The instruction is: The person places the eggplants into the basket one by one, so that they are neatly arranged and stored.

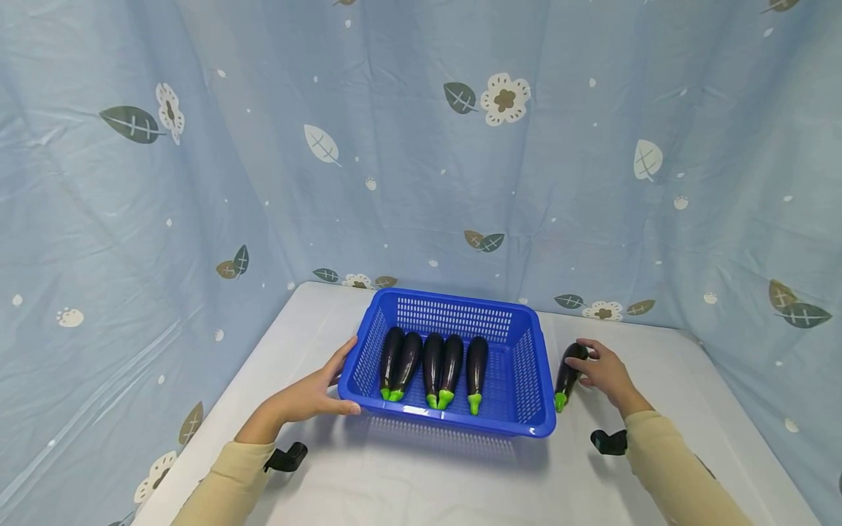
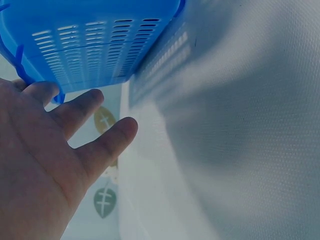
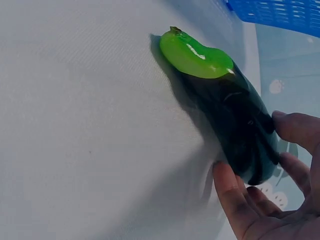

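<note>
A blue plastic basket [image 1: 460,422] stands on the white table, with several dark eggplants [image 1: 452,361] lying side by side in it, green stem ends toward me. At its left end, my left hand [image 1: 314,394] touches the rim with spread, fairly straight fingers; the left wrist view shows the fingertips [image 2: 95,97] by the basket's outer wall. Right of the basket, a single eggplant [image 3: 220,95] rests on the table. My right hand [image 1: 607,371] holds it by its thick end, thumb on one side and fingers on the other. The green stem end points away from the palm.
The white tabletop [image 1: 395,482] extends around the basket on all sides. Behind and beside it hangs a blue curtain [image 1: 408,183] with leaf and flower prints. A small black device [image 1: 287,458] is at the left wrist, another [image 1: 608,443] at the right.
</note>
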The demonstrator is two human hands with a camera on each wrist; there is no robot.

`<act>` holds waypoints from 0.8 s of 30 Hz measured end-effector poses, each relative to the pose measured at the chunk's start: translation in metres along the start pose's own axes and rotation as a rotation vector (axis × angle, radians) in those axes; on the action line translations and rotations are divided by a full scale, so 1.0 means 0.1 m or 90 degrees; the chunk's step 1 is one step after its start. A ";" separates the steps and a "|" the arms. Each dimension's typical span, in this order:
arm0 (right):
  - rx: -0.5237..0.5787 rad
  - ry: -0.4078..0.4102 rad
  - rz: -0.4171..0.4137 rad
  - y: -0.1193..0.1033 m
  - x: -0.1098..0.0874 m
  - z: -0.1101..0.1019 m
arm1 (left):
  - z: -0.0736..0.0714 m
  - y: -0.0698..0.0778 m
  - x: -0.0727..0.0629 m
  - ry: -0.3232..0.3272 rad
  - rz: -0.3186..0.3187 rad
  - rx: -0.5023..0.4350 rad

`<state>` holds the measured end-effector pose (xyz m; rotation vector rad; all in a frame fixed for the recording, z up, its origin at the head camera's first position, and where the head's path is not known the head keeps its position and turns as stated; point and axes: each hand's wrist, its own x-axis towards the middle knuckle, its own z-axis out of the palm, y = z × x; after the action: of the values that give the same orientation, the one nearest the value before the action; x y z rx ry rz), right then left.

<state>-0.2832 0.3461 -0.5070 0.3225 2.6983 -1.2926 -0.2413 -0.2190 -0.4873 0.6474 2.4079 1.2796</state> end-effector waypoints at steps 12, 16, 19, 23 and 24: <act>-0.020 -0.009 0.004 0.01 -0.03 -0.02 | 0.00 0.00 -0.01 0.002 -0.002 0.001; -0.027 -0.007 -0.003 0.03 -0.06 -0.05 | 0.01 -0.01 -0.01 0.002 0.000 0.003; -0.035 -0.007 -0.006 0.04 -0.09 -0.07 | 0.01 -0.01 -0.01 0.003 0.003 0.004; -0.040 -0.008 -0.007 0.07 -0.14 -0.09 | 0.01 -0.02 -0.01 0.004 0.003 0.006; -0.040 -0.008 -0.008 0.08 -0.15 -0.10 | 0.00 -0.01 -0.01 0.004 0.003 0.006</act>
<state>-0.2671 0.3566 -0.5037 0.2897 2.7276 -1.2069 -0.2406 -0.2198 -0.4886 0.6532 2.4198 1.2752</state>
